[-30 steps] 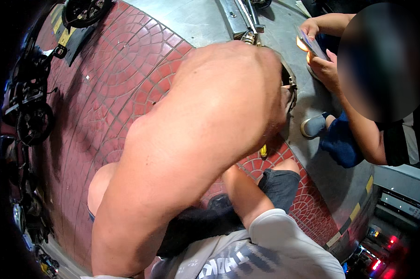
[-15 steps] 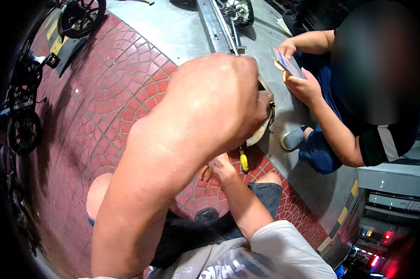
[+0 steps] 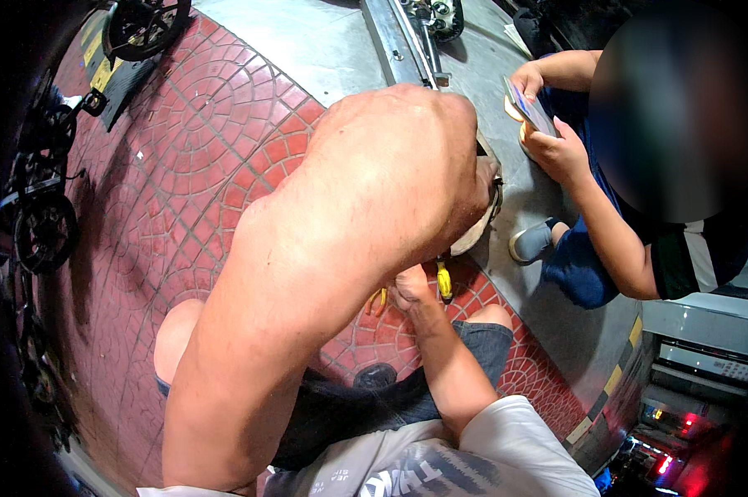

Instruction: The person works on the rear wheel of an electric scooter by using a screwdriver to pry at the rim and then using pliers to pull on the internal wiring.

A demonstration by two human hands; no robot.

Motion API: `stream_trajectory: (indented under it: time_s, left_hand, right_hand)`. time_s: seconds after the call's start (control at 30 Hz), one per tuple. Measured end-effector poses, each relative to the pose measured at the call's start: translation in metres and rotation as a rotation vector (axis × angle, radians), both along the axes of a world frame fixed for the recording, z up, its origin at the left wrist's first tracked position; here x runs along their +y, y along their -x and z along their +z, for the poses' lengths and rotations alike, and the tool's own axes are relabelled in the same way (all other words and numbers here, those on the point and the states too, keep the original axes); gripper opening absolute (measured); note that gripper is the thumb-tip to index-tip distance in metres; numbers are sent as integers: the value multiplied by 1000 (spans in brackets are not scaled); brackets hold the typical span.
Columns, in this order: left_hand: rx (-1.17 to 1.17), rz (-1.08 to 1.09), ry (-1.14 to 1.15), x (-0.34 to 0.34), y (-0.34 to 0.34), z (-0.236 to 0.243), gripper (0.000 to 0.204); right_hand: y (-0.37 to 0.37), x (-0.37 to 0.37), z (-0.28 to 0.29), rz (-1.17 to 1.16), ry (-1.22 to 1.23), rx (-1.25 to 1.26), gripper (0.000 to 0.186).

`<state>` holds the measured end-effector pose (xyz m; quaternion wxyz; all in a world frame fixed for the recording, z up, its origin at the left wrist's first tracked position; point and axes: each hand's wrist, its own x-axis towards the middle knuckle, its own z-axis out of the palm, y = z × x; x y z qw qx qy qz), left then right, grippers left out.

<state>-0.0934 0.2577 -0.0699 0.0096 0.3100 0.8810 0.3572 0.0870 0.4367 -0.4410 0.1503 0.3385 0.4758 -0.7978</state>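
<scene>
My left hand (image 3: 407, 149) reaches across from the lower left, its back turned up. Its fingers curl down over a pale, rounded part (image 3: 472, 238) with a dark edge, at the near end of a long metal frame (image 3: 384, 45). What exactly they grip is hidden. Lower down, partly behind my left forearm, my right hand (image 3: 412, 287) is closed with its fingertips hidden. Beside it are the orange-yellow handles of a hand tool (image 3: 379, 300), probably pliers; whether the hand touches them I cannot tell. A yellow-handled screwdriver (image 3: 445, 284) points toward me just right of my right hand.
At the right a person (image 3: 610, 240) holds a phone (image 3: 530, 109) in both hands, one grey shoe (image 3: 530, 242) close to the work. Wheels (image 3: 146, 29) and other wheeled machines line the left. Red patterned paving (image 3: 183, 149) meets grey concrete (image 3: 283, 37).
The whole view has shifted slightly, so the scene sits a little farther right. Both my hands keep about the same poses and places beside the frame and the tools.
</scene>
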Motion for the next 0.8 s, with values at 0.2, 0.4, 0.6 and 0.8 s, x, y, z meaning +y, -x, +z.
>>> stream_trajectory:
  time_s: [0.2,0.4,0.6,0.8]
  left_hand:
    - [82,-51,-63,-9,-1,-1,24]
    - [-98,-52,5,-16,-4,2,36]
    - [8,19,31,-10,-1,-2,20]
    - [-16,32,45,-4,11,-8,22]
  right_hand:
    - [-13,11,-33,300,-803,-273,24]
    - [16,12,-49,158,-525,-215,16]
    - [19,0,-45,-45,-708,-301,23]
    - [-34,-2,-29,108,-1359,-441,53]
